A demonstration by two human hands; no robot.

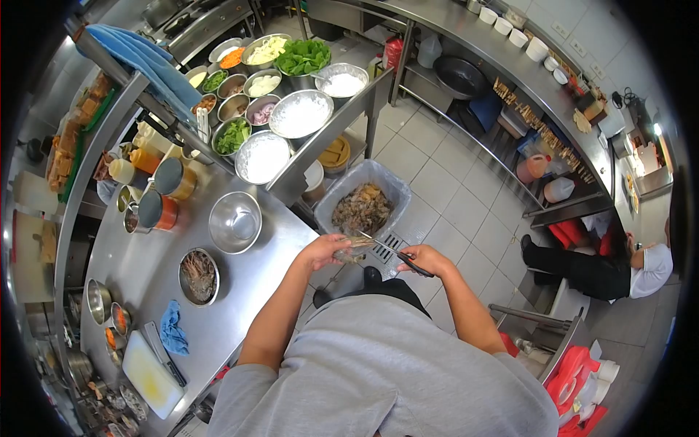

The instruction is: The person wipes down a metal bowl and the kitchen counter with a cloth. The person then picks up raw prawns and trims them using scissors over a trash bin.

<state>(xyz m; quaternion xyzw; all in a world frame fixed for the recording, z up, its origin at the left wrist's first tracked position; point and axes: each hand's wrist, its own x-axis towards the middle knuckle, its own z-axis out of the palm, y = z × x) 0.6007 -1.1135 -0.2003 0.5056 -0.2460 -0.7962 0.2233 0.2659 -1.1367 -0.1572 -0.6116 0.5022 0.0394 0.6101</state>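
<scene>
My left hand [325, 251] is closed on a greyish shrimp [357, 242], with more shrimp below its fingers. In my right hand [427, 261] are black-handled scissors [397, 253], their blades reaching the shrimp. Beneath and beyond both hands, a lined bin [400, 191] on the floor holds a brown heap of shrimp scraps [362, 208]. On the steel table [273, 251] to the left, a metal bowl of shrimp [199, 276] sits near an empty steel bowl [235, 222].
Bowls of cut vegetables [266, 51] and white powder [303, 114] line the back-left counter. A knife [166, 355] lies beside a cutting board [151, 373] and blue cloth [173, 329]. Another person [611, 271] is at the right counter. A drain [386, 246] is in the floor.
</scene>
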